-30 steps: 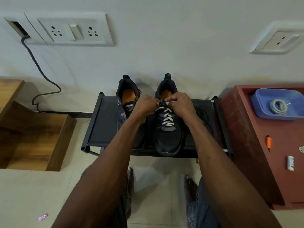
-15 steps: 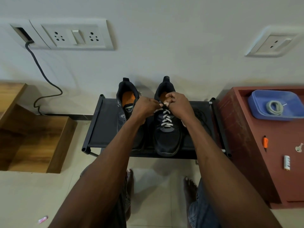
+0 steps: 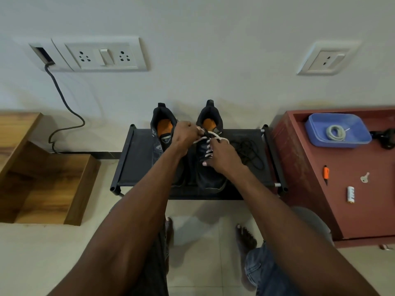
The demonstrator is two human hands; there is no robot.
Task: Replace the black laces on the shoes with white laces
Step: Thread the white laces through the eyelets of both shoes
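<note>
- A pale wall (image 3: 213, 39) backs the scene, with a socket plate (image 3: 102, 54) at upper left, a second socket (image 3: 328, 58) at upper right, and a dark cable (image 3: 64, 103) trailing from the left plate down to the tiled floor (image 3: 203, 221).
- A low black rack (image 3: 139, 163) stands against the wall; it carries the shoes.
- A wooden shelf (image 3: 42, 184) sits left of the rack, a red cabinet (image 3: 342, 189) right of it.
- The left shoe (image 3: 163, 133), black with an orange insole, stands near the rack's back edge, toe toward the person, partly hidden by the left forearm.
- The right shoe (image 3: 210, 180) stands just beside it at the rack's middle, with a white lace (image 3: 208, 150) crossed through its eyelets.
- The left hand (image 3: 184, 135) has its fingers curled, pinching a strand of the white lace at the top of the right shoe.
- The right hand (image 3: 222, 155) grips the other white strand, which loops over its knuckles; its thumb rests on the shoe's laced front.
- A loose black lace (image 3: 249, 151) lies in a tangle on the rack's right part, near the right edge.
- On the cabinet top: a blue tray (image 3: 361, 137) holding a coiled grey cord (image 3: 335, 133), an orange item (image 3: 326, 172), a key (image 3: 364, 177) and a small white item (image 3: 350, 194).
- Bare feet (image 3: 245, 236) rest on the floor in front of the rack.
</note>
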